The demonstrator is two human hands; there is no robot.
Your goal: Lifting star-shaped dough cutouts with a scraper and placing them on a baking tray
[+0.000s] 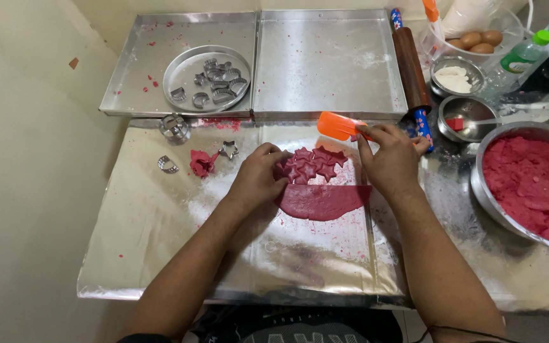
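A flat sheet of red dough (321, 200) lies on the foil-covered work surface (160, 235), its far half cut into several star shapes (312, 165). My left hand (257, 178) rests on the dough's left edge, fingertips touching a star cutout. My right hand (390, 159) holds an orange spatula (337, 125) just beyond the stars, its blade pointing left.
Two metal trays (325, 60) stand at the back; the left one holds a round pan of cutters (208, 77). A dough scrap (202, 162) and loose cutters (174, 127) lie left. A rolling pin (411, 67), small bowls and a big bowl of red dough (532, 181) sit right.
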